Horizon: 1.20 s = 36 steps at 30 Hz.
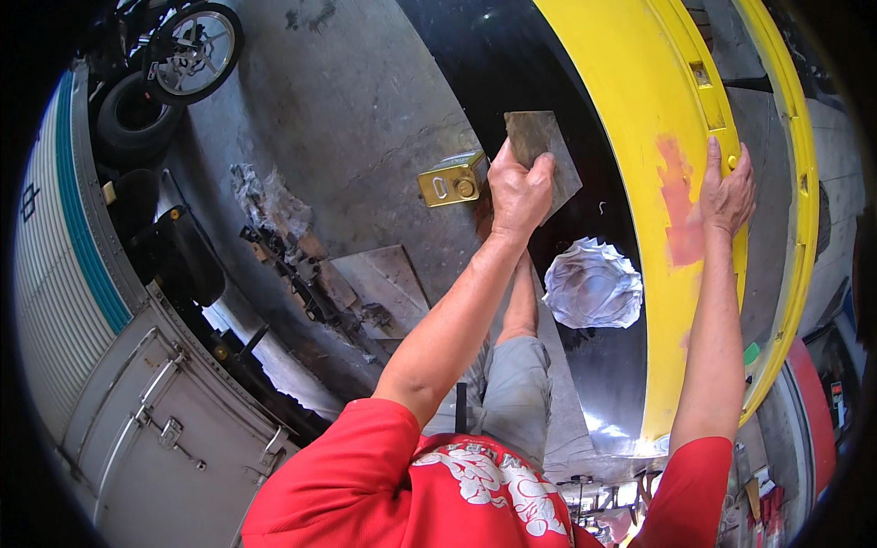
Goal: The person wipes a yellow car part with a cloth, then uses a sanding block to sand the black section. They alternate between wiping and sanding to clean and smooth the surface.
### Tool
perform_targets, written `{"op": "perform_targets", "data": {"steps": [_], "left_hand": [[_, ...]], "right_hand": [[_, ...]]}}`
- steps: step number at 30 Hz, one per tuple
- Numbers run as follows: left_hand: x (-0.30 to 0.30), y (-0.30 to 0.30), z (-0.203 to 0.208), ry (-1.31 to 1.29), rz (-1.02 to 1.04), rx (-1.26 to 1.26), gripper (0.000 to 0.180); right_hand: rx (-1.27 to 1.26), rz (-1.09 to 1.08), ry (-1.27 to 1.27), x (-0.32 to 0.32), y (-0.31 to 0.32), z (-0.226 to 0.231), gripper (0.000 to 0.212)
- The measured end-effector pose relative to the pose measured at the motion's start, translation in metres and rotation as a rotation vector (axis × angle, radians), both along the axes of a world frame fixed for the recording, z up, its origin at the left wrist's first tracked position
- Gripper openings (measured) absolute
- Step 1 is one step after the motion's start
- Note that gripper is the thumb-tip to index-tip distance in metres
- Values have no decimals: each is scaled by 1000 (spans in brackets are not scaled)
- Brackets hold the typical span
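Note:
My left hand (523,194) grips a flat, dull grey-brown plate (541,137) by its near edge, with the thumb on top. The plate is held over a black glossy panel. On the far right, my right hand (728,194) lies on a yellow vehicle body panel (607,55), fingers stretched along its raised edge. Just left of that hand, a reddish-pink patch (678,205) marks the yellow surface. Below the plate, a crumpled paper-lined bowl (594,285) rests on the black panel (610,361). A gold rectangular can (448,184) with a round cap stands left of my left hand.
A silver truck body (100,402) fills the left side. Near it are a motorcycle wheel (194,53), a tyre (132,117), and loose parts with plastic wrapping (269,201) on the concrete floor. A flat sheet (379,279) lies left of my left arm.

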State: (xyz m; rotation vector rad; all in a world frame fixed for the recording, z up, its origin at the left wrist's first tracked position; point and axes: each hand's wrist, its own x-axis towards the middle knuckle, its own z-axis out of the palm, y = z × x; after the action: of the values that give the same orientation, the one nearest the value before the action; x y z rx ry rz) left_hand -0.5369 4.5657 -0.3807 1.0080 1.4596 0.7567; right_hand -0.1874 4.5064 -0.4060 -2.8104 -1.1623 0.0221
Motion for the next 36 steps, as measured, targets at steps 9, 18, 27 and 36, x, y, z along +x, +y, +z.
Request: {"op": "perform_targets", "data": {"steps": [9,18,27,36], "left_hand": [[10,20,3,-66,15,45,29],[-183,-56,-8,116,164,-190,27],[-256,-97,-20,56,317,-338,24],[-215,-52,-41,-104,310,-291,22]], "right_hand": [[-3,-3,39,9,-2,-10,94],[-22,770,313,-181,-158,107,104],[-29,521,84,-276,-76,-5,77],[81,1024,-55,-312,212,-51,62]]}}
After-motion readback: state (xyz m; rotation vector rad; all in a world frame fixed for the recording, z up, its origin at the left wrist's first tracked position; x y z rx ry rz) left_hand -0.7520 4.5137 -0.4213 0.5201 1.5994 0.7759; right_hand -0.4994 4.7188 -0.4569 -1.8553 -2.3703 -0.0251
